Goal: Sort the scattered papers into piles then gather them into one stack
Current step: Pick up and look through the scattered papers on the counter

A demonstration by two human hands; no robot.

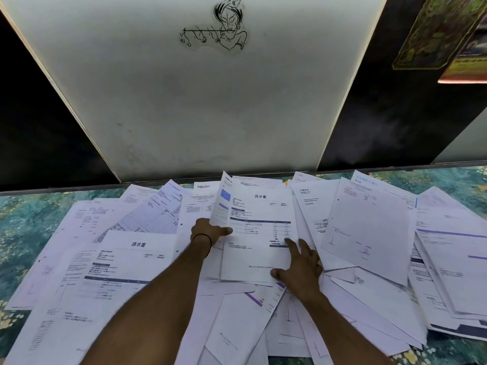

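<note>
The left hand (208, 231) pinches the left edge of a sheet (259, 233), thumb on top, and tilts that edge up off the heap. The right hand (300, 267) lies on the sheet's lower right corner with fingers spread and straight, pressing rather than gripping. The sheet is headed 請求書 in dark characters, above a dark bar and a table of figures; the smaller print is too fine to read. A page (224, 204) with a blue block stands up just behind the sheet's left edge, and it is unclear whether the left hand holds it too. A thin black band (201, 237) circles the left wrist. The sheet sits at the middle of the papers (369, 227), white printed pages that overlap at all angles from the left side of the view to the right. One invoice (138, 256), lower left and beside the left forearm, also bears the heading 請求書. A letter (203, 191) at the far edge shows the word Rakuten. Several pages on the right carry purple bars. The papers lie on a cloth (26, 219) patterned in teal and green, with yellow flowers at its near corners. Behind it rises a white panel (184, 101) between dark surfaces, bearing a black line drawing (218, 25) of a figure playing a flute. Colourful prints (442, 30) hang at upper right.
</note>
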